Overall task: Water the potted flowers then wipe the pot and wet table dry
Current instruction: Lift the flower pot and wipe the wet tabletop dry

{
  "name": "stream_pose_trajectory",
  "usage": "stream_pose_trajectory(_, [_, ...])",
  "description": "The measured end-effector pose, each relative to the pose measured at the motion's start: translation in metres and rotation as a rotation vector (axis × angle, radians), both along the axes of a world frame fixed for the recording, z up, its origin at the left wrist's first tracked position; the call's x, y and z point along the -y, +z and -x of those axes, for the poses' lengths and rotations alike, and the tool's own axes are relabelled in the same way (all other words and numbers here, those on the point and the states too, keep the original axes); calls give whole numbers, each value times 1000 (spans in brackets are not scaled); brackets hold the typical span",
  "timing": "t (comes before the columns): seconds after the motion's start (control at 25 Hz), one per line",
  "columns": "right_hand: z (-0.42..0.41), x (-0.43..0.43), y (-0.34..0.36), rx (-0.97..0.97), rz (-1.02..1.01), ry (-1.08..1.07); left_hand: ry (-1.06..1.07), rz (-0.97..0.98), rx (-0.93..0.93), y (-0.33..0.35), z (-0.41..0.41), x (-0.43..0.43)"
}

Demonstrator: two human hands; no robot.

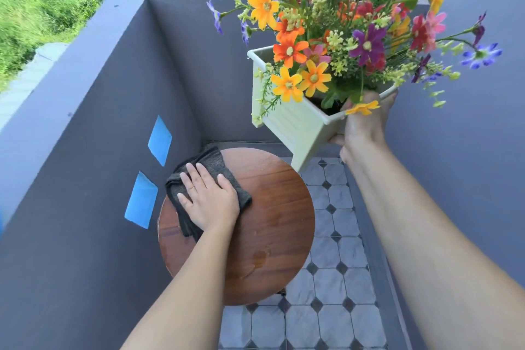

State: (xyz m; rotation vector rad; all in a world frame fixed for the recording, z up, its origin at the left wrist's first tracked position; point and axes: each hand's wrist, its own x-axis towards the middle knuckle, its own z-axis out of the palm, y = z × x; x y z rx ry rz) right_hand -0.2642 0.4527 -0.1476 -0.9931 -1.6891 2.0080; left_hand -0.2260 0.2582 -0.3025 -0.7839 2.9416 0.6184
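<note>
My right hand (362, 122) grips the near corner of a white square pot (295, 125) and holds it tilted in the air, above and to the right of the table. Orange, purple, red and blue flowers (349, 25) fill the pot. My left hand (208, 197) lies flat with straight fingers on a dark grey cloth (216, 165), pressing it onto the left part of the round wooden table (272, 207). Wet patches (260, 257) show on the table's near side.
A dark grey balcony wall (99, 150) with two blue tape patches (160, 139) runs close along the table's left and far sides. Another grey wall (468, 150) stands at the right. Grey tiled floor (332, 278) lies between. Grass is beyond the wall.
</note>
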Motion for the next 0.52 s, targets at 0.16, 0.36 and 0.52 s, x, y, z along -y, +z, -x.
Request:
stream_pose_trajectory(0.16, [-13, 4, 3, 8, -19, 19, 76, 10, 8, -1, -25, 6])
stream_pose_trajectory(0.36, [-29, 8, 10, -29, 0, 36, 147, 11, 20, 0, -55, 10])
stream_pose_trajectory(0.52, [-43, 7, 12, -41, 15, 43, 188, -5, 7, -1, -85, 6])
